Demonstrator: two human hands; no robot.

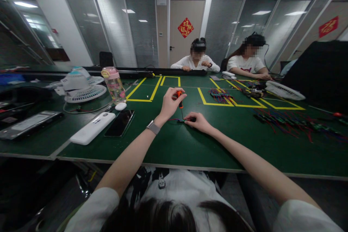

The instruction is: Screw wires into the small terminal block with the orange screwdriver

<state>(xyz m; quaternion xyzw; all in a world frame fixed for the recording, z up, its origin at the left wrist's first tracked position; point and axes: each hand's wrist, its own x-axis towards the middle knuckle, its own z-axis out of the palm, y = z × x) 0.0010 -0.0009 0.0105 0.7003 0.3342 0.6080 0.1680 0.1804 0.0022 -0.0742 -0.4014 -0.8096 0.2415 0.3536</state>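
My left hand (173, 100) is closed round the orange and black handle of a screwdriver (181, 103), held upright with its shaft pointing down. The tip meets a small circuit board (180, 120) lying on the green table, as far as I can tell. Red and blue wires run out from the board's left side. At the board's right end, the fingertips of my right hand (199, 121) pinch its edge; the thumb and index finger are partly hidden by the other fingers.
Left of my arms lie a black phone (120, 123), a white power bank (93, 128), a pink-lidded bottle (114, 85) and a white fan (84, 88). Wired boards lie in a pile (220, 95) and a long row (296, 123) to the right. Two people sit across the table.
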